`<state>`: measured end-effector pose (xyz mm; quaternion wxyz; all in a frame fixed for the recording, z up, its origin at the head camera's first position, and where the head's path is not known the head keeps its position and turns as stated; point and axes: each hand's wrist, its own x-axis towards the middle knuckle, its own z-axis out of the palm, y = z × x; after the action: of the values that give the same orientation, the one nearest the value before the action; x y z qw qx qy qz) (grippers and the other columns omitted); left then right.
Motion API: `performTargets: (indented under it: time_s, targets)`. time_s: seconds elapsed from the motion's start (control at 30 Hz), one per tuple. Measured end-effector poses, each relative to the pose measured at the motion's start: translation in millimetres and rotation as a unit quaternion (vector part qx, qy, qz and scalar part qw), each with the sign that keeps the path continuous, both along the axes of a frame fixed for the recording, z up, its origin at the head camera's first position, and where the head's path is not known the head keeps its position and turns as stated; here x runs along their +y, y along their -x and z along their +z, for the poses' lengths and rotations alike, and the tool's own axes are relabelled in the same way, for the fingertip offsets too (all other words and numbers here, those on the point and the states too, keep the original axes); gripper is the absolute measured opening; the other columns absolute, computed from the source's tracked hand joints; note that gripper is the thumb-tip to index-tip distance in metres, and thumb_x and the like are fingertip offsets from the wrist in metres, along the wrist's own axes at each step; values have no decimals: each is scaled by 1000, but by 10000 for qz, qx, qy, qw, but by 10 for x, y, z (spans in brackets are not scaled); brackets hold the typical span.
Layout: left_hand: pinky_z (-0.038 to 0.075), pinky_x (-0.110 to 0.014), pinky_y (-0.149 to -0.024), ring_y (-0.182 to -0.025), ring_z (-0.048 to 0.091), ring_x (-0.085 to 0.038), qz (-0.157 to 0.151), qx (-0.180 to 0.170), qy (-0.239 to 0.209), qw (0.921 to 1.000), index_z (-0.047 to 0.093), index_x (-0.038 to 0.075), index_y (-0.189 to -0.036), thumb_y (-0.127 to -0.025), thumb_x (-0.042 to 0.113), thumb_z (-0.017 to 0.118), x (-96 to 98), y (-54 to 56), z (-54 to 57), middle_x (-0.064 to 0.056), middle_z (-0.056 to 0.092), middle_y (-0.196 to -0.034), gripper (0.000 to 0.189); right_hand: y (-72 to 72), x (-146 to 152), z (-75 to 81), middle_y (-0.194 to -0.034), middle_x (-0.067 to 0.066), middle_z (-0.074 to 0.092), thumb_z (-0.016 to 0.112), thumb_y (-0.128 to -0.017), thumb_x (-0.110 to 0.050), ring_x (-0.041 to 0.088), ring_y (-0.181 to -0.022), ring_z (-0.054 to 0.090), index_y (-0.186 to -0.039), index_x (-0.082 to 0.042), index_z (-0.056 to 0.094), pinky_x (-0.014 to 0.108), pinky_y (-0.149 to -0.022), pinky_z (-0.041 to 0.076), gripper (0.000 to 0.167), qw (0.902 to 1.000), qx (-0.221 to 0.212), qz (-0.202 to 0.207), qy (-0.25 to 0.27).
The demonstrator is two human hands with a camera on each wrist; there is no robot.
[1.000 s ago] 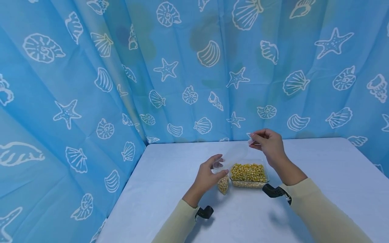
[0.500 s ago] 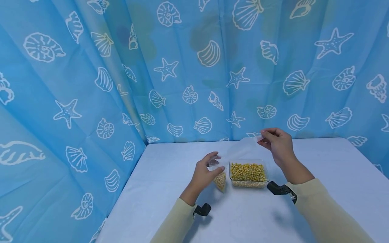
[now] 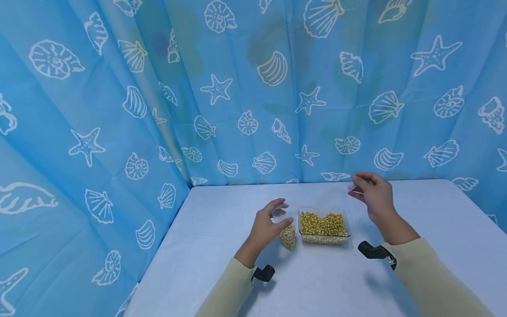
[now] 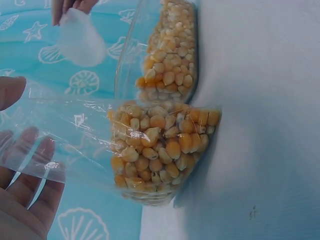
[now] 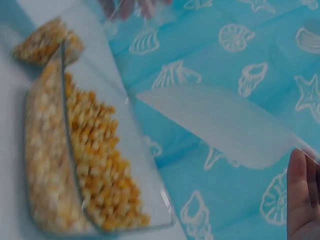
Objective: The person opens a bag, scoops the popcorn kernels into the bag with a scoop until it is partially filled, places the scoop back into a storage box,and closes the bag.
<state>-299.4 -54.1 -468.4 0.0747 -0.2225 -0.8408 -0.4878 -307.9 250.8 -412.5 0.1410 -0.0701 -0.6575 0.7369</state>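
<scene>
My left hand (image 3: pixel 266 229) grips a clear plastic bag (image 4: pixel 82 130) near its mouth, with the thumb apart from the fingers. Corn kernels (image 4: pixel 160 145) fill the bag's lower part, which hangs close to the table. Beside it stands a clear rectangular container (image 3: pixel 325 240) of yellow corn kernels (image 3: pixel 324 225). Up and right of that container, my right hand (image 3: pixel 374 193) pinches the handle of a translucent plastic scoop (image 5: pixel 215 125). No kernels show on the scoop, which is faint in the head view.
A white cloth covers the table (image 3: pixel 222 220). Behind and to the left hangs a blue curtain (image 3: pixel 237 88) printed with white shells and starfish. Black wrist cameras (image 3: pixel 264 273) sit at both cuffs.
My right hand has moved rightward with the scoop, away from the bag. My left hand has shifted slightly left with the bag, then stayed almost still.
</scene>
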Motion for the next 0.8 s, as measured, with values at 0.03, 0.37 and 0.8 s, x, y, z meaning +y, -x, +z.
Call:
performTargets:
  time_s: [0.03, 0.37, 0.8]
  targets:
    - [43, -44, -99, -112, 57, -8, 5, -22, 20, 10000, 49, 25, -141, -89, 39, 71, 1, 3, -2, 16, 60, -124, 58, 12, 18, -27, -103, 3, 58, 62, -96, -28, 11, -84, 64, -115, -12, 58, 24, -69, 55, 25, 9999, -30, -99, -130]
    - [44, -43, -98, -110, 57, -7, 3, -179, 105, 9998, 49, 25, -141, -88, 33, 73, 14, 2, 4, 16, 59, -123, 58, 80, 105, -159, -111, 10, 59, 57, -99, -33, 8, -85, 63, -121, -6, 60, 20, -70, 54, 35, 9901, -173, -757, -1171]
    - [45, -42, -96, -109, 57, -7, -32, -159, 141, 9998, 49, 25, -141, -89, 34, 72, 23, -2, -1, 15, 59, -124, 57, 53, 42, -46, -111, 8, 64, 55, -98, -42, 17, -93, 62, -126, -6, 63, 17, -75, 51, 47, 9587, 305, -803, -2710]
